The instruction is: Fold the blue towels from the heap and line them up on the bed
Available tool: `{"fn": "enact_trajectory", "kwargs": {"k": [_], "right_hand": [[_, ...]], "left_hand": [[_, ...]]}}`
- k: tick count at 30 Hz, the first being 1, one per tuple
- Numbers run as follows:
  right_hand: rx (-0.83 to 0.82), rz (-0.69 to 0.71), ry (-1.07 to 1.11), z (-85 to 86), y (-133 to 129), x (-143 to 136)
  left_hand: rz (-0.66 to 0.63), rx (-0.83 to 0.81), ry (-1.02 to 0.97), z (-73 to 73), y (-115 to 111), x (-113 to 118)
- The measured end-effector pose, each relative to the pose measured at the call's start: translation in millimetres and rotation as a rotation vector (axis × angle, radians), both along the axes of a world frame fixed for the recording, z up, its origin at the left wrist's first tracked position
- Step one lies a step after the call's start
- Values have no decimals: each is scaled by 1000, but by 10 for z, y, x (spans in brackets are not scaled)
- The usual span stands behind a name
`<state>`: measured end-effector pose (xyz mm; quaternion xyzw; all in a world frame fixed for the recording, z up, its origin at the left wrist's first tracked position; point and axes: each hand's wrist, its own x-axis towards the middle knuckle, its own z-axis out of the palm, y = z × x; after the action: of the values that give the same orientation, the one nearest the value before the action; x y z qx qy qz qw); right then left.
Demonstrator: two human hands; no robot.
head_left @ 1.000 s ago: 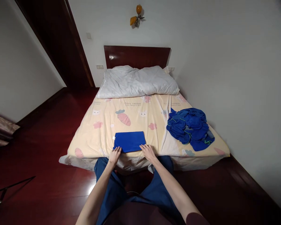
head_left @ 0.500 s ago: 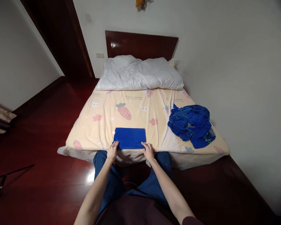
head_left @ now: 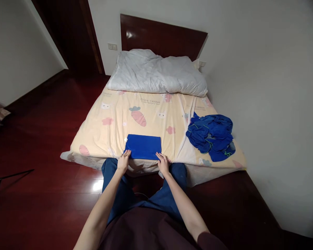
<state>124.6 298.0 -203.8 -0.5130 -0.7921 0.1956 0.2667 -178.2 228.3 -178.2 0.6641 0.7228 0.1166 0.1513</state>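
A flat, folded blue cloth (head_left: 144, 147) lies at the bed's near edge, with a small white tag at its left side. My left hand (head_left: 123, 161) rests on its near left corner, fingers stretched forward over the fabric. At the near right corner, the fingers of my right hand (head_left: 162, 163) lie spread, their tips touching the cloth. Whether any fabric is tucked beneath either hand is hidden. To the right, a crumpled heap of blue clothing (head_left: 211, 136) with green trim sits on the bed, apart from both hands.
The bed's yellow sheet (head_left: 114, 121) has carrot and cat prints. A folded white quilt (head_left: 156, 74) lies below the dark wooden headboard (head_left: 161, 38). My knees are against the bed's front edge. Walls stand at left and right, and a thin black stand (head_left: 11, 176) is on the floor at left.
The head view has tipped slightly, so the bed and cloth appear a little higher. Both hands stay at the near corners of the folded blue cloth, which keeps its shape.
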Motion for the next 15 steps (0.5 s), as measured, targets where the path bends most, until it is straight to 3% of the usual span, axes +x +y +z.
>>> {"fn": "enact_trajectory", "kwargs": {"k": [5, 15], "right_hand": [[-32, -15, -26, 29, 71, -9], [-76, 21, -23, 138, 110, 51]], "left_hand": [[-15, -23, 13, 24, 41, -22], [-4, -94, 28, 240, 18, -27]]}}
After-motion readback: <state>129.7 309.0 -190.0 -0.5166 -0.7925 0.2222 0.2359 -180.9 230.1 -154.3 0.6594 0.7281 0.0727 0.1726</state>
